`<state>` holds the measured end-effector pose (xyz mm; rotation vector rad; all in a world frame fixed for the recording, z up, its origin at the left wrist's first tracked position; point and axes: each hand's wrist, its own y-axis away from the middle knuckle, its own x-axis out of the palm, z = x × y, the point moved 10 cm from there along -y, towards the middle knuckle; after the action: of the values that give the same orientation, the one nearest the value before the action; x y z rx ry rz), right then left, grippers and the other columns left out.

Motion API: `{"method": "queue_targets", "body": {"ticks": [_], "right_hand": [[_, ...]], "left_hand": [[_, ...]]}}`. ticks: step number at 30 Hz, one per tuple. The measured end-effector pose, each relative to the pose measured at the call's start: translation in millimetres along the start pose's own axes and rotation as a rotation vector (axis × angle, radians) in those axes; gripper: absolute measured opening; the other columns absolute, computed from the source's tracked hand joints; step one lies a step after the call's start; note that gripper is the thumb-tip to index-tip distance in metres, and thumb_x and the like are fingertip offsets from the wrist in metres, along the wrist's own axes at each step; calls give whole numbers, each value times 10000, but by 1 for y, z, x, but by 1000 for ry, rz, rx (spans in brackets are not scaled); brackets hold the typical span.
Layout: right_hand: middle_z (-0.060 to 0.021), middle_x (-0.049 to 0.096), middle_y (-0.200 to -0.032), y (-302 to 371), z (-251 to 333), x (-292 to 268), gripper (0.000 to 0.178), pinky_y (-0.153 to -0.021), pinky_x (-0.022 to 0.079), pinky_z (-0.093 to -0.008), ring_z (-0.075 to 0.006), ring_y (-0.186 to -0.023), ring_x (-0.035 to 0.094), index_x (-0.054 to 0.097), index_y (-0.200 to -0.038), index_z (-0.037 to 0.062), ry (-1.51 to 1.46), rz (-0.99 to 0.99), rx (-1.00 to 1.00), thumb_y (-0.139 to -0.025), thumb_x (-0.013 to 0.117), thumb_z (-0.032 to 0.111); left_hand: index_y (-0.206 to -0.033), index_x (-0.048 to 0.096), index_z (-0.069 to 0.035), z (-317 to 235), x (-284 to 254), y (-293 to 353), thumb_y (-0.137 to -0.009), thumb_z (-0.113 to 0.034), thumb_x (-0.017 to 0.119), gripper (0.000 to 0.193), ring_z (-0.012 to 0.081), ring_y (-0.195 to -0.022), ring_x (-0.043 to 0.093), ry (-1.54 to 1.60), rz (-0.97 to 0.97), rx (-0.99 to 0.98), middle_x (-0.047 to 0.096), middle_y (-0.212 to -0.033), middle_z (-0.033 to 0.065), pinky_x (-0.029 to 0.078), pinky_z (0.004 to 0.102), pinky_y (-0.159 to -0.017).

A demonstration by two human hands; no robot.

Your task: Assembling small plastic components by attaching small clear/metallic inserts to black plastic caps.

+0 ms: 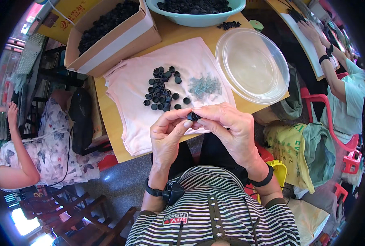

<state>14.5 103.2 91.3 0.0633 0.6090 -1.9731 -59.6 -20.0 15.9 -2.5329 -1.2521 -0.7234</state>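
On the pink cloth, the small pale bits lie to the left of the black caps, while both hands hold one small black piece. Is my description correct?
Not quite: on the pink cloth, the small pale bits lie to the right of the black caps, as the head view shows. The left hand and right hand do hold one small black piece.

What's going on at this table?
A person pinches a small black part between the fingertips of the left hand and right hand. On the pink cloth lie loose black caps and, right of them, small clear pieces. Farther back, a cardboard box and a pale blue basin hold many black parts.
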Motion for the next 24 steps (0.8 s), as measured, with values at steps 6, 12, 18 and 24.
{"method": "queue_targets", "body": {"ticks": [6, 12, 18, 24], "right_hand": [[-113, 699, -937, 4, -9, 0, 241, -715, 539, -288, -202, -811, 669, 693, -1045, 22, -80, -2, 70, -808, 662, -11], [-113, 696, -939, 10, -24, 1, 218, -718, 544, -277, -184, -828, 673, 692, -1031, 13, -245, -27, 190, -823, 649, -34], [-112, 681, -927, 14, -40, 6, 201, -710, 546, -261, -160, -809, 669, 687, -1025, 1, -509, -18, 396, -827, 665, -23], [-132, 661, -973, 3, -4, -4, 251, -696, 545, -273, -210, -815, 642, 668, -1033, 1, 41, 12, -36, -784, 692, -22]], "left_hand": [[-1118, 607, 52, -1, 1, 1, -867, 78, 606, 252, 196, -911, 676, -35, 22, 25, 650, -1038, 119, 550, 296, -855], [-1106, 614, 51, -10, 6, 4, -849, 112, 613, 265, 191, -993, 649, -176, 33, 126, 598, -1128, 116, 544, 295, -885], [-1082, 621, 49, -5, 11, 4, -852, 114, 608, 239, 198, -980, 650, -129, 34, 71, 599, -1121, 131, 550, 305, -879], [-1012, 639, 29, 0, 12, 2, -835, 101, 637, 191, 174, -954, 640, -4, 7, 58, 613, -1080, 119, 549, 297, -863]]}}
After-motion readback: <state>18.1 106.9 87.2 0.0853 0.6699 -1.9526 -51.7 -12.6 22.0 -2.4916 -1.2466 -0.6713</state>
